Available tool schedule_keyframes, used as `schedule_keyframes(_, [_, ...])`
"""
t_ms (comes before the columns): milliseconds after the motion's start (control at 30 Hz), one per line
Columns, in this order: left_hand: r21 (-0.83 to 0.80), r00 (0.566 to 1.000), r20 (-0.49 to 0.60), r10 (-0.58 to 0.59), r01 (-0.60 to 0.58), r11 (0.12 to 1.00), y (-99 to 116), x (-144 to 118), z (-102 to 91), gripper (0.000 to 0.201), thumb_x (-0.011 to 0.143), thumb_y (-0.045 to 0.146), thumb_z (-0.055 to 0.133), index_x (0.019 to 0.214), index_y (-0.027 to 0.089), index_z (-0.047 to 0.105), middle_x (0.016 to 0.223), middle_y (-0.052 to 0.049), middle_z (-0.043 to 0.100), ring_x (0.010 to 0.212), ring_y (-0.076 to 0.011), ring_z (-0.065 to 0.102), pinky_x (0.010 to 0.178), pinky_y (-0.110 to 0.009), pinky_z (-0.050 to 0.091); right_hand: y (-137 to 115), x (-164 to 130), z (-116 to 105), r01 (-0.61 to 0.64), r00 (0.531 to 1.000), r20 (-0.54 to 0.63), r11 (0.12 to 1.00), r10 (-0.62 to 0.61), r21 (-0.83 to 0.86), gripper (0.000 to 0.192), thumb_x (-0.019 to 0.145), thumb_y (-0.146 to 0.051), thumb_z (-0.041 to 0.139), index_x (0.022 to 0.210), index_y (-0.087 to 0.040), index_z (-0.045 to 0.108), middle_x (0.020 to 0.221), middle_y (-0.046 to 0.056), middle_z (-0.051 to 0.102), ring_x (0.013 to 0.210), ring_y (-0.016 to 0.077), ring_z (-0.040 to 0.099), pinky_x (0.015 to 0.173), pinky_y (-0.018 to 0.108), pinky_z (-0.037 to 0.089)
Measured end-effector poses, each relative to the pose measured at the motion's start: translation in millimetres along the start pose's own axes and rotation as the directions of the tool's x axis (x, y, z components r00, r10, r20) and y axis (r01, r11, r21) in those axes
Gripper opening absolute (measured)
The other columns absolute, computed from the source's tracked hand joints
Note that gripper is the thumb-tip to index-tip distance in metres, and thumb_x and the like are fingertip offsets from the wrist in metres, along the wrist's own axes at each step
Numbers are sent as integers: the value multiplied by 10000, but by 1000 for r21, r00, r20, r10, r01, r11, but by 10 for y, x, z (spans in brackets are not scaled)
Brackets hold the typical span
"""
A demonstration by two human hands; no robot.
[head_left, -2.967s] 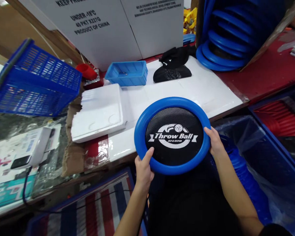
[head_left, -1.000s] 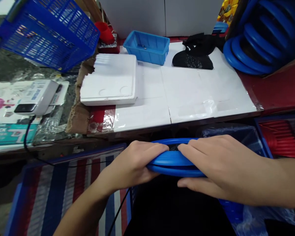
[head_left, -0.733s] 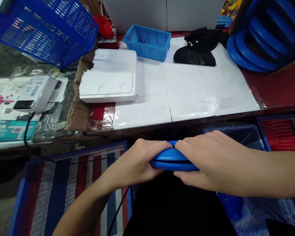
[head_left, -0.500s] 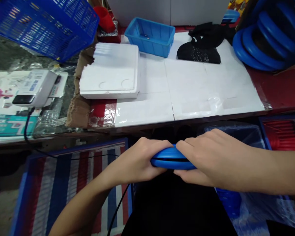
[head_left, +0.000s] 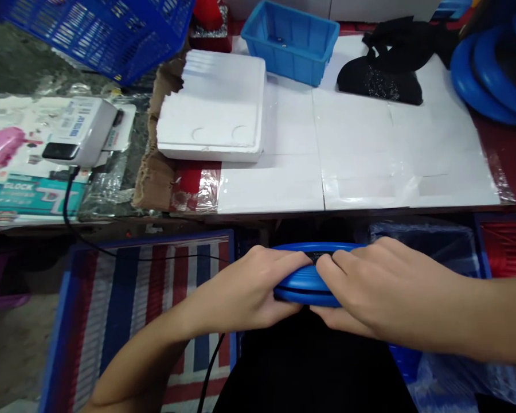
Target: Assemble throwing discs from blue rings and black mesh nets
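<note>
A blue round piece [head_left: 306, 281] with a doubled rim and black mesh at its centre is held in front of my body, below the table edge. My left hand [head_left: 258, 287] pinches its left side, thumb on top and fingers beneath. On the right side, my right hand [head_left: 370, 287] grips the same piece, with fingertips over the upper face and thumb underneath. Both hands are closed and nearly meet at the mesh. The rest of the piece is hidden behind the hands.
White sheets [head_left: 361, 155] cover the tabletop, with a foam block [head_left: 215, 106], a blue bin [head_left: 284, 60] and black fabric [head_left: 378, 86]. Similar blue rings [head_left: 481, 74] lie at right. A blue basket [head_left: 94, 28] and a cabled white device [head_left: 83, 132] are left; a striped-lined crate [head_left: 55, 332] stands below.
The blue round piece has tilted so its upper face and black mesh now show between my hands. Both hands keep their grip. The view has shifted a little left and downward.
</note>
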State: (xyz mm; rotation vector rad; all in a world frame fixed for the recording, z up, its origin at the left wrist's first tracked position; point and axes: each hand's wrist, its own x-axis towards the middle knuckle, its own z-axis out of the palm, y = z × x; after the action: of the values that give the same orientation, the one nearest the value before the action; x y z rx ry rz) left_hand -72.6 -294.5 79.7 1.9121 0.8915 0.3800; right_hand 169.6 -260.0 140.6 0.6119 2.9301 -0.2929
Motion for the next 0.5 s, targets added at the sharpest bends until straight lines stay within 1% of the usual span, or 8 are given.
schedule_keyframes(133, [-36,1000,-7,-3,3,999,37,6,-15,71,959,177,698,967,217,640,868,17,741,726,-140,698,650,-235,461,-55,19,24,8,999,-48,998,-11,-62,254,1037,-325,676,842,-195,579,631,12,599,481,152,515,522,339,105])
schedule_keyframes(233, [-20,999,-1,-52,52,998,26,25,-6,86,936,156,676,911,212,616,845,18,731,702,-142,686,637,-242,457,-50,64,41,2,1000,-9,997,-3,-84,174,1008,-254,697,883,-183,599,644,20,623,488,156,535,517,333,107])
schedule_keyframes(333, [-13,995,12,-97,97,995,6,49,0,78,908,138,658,924,207,626,893,9,749,745,-157,711,664,-250,480,-30,128,56,-17,998,58,996,22,-86,97,990,-182,701,950,-167,614,674,29,661,514,157,569,525,322,128])
schedule_keyframes(400, [-11,995,10,-97,98,995,5,61,1,79,912,141,658,954,206,644,903,10,752,748,-157,715,667,-250,482,-14,153,62,-32,996,84,997,38,-71,102,982,-164,706,959,-171,607,697,31,678,533,160,587,533,321,138])
schedule_keyframes(500, [10,997,3,-72,72,997,6,45,-19,93,921,146,670,989,210,659,883,20,745,722,-145,699,654,-245,468,32,121,55,-40,997,62,999,42,-31,120,984,-201,718,974,-180,600,745,33,699,557,161,590,550,324,147])
